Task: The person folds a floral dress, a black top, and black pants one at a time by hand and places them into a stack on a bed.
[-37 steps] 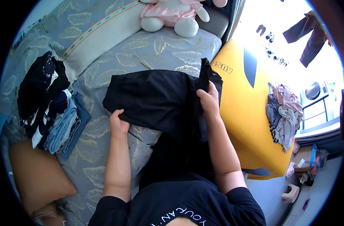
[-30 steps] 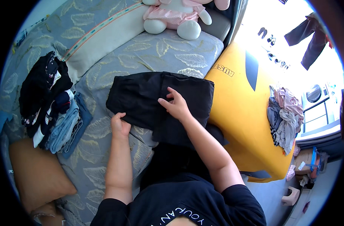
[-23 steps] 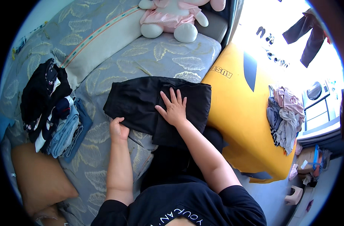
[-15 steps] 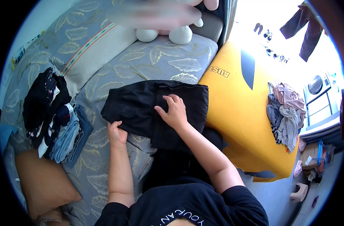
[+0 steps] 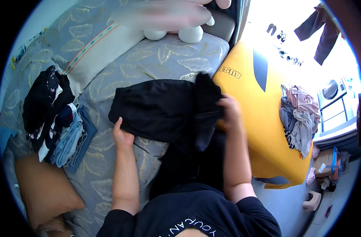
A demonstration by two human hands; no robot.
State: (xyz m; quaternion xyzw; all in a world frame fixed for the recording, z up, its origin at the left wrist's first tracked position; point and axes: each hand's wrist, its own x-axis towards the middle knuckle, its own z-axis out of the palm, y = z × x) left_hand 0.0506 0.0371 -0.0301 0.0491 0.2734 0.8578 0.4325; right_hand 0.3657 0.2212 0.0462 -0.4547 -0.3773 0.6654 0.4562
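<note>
A pair of black trousers [image 5: 155,108], folded into a long shape, lies crosswise before me on the leaf-patterned sofa. My left hand [image 5: 124,137] grips the near left edge, thumb on top and fingers beneath the cloth. At the right end my right hand [image 5: 230,111], partly blurred, holds the edge of the fabric. That end is lifted and turned back over itself, making a raised crumpled flap [image 5: 207,108]. Some of the right fingers are hidden behind the cloth.
Folded jeans [image 5: 68,138] and a dark clothes pile [image 5: 44,100] lie at left, above a brown cushion [image 5: 46,189]. A yellow-covered surface [image 5: 259,134] at right bears crumpled pink and grey clothes [image 5: 301,114]. A plush toy [image 5: 190,34] sits at the back.
My right hand has moved from flat on top of the trousers to their right end and taken hold there. That end is now folded up and inward. My left hand stays at the left edge.
</note>
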